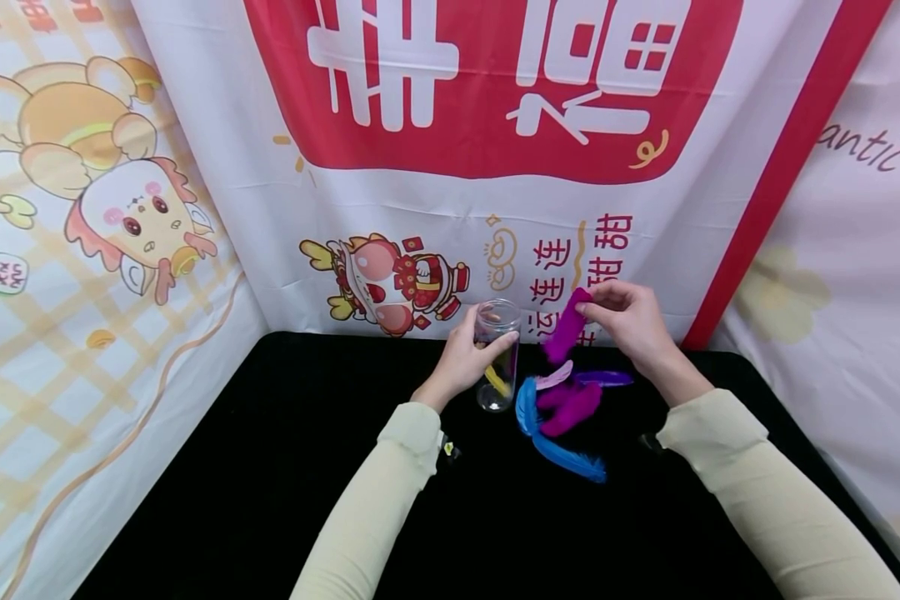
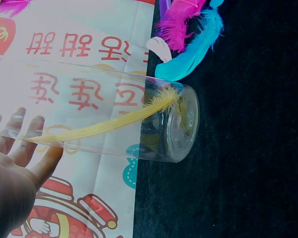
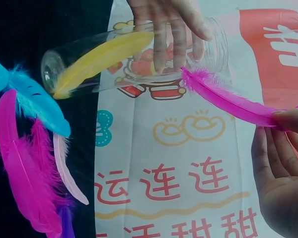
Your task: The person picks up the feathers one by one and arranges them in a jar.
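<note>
My left hand (image 1: 461, 357) grips a clear, open-topped jar (image 1: 495, 402) near its upper part, and the jar stands roughly upright. Inside it a yellow feather (image 2: 104, 126) leans from the base up the wall. Just right of the jar, my right hand (image 1: 633, 323) pinches one end of a magenta feather (image 3: 233, 105) between thumb and fingers. Its fluffy end points down toward the pile. That pile on the black table holds blue feathers (image 1: 570, 461), magenta feathers (image 1: 573, 408), a pale pink feather (image 1: 555, 377) and a purple feather (image 1: 606, 378).
A black cloth (image 1: 270, 483) covers the table. Behind it hangs a white and red printed curtain (image 1: 435, 200), close to both hands. Printed cloth walls (image 1: 67, 333) stand at either side.
</note>
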The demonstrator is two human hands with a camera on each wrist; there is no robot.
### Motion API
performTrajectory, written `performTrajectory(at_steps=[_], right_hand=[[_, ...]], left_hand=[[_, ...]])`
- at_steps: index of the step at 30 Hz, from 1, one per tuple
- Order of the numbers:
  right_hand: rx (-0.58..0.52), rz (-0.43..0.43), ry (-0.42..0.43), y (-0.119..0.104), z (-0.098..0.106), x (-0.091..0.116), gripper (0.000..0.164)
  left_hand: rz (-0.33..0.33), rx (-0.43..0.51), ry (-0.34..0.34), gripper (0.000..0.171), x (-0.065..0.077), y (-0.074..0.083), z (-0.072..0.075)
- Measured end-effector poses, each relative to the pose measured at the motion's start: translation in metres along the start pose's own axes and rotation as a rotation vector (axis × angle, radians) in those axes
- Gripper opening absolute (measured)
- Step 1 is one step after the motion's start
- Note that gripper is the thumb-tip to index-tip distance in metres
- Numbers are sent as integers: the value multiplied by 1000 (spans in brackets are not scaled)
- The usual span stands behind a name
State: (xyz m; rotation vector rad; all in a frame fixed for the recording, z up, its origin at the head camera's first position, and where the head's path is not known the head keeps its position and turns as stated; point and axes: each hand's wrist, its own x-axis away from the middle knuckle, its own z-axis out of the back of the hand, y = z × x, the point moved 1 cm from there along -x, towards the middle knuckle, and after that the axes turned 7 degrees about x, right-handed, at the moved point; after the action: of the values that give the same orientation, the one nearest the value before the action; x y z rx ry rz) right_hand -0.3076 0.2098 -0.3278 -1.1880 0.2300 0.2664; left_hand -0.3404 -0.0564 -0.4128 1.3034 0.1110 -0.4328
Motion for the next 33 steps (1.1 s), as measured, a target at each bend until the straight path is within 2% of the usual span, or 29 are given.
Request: performTrajectory(at_steps=[10,27,33], right_hand=[[-28,-1,49,-6,-1,-2,17],[-62,48,89,-12,-4,-8,16],[-55,42,93,-17,-6,-8,18]], left_hand=[[3,2,-7,73,-1,0,-1],[1,-4,-3,73,-1,1,0],[5,2,-6,75,0,0,0]])
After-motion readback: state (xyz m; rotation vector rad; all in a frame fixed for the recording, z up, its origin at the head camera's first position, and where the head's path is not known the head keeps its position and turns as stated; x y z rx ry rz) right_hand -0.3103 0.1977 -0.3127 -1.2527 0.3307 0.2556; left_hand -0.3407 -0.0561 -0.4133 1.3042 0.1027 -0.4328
